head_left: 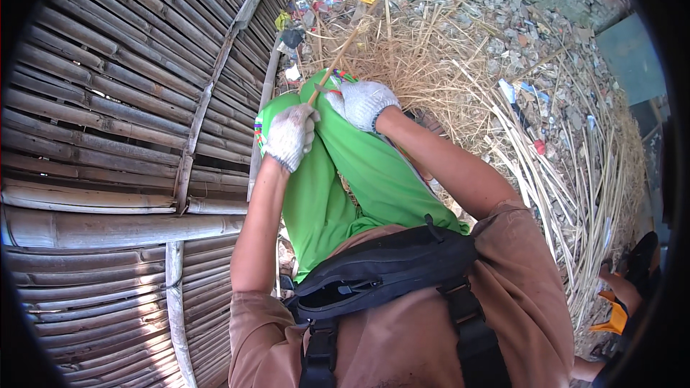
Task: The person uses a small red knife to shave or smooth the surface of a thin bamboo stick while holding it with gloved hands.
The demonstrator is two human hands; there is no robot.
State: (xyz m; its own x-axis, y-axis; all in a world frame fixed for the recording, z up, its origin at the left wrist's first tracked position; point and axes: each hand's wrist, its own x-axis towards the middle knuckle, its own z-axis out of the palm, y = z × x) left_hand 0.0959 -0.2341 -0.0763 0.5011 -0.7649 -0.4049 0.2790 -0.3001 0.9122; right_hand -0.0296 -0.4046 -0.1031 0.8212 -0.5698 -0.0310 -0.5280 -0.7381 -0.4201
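Both my hands wear white knitted gloves and are over my knees in bright green trousers. My left hand is closed around the near end of a thin bamboo strip, which slants up and away from me to the right. Beside the strip, my right hand is closed on what looks like a small knife. Its short grey blade meets the strip just ahead of my left hand; a bit of red shows near the fingers. The glove hides most of its handle.
A bamboo-slat wall rises close on my left. Fine straw-like shavings cover rubble ahead, with scattered litter. Long pale strips lie to the right. Another person's foot in an orange sandal shows at lower right. A black waist bag crosses my lap.
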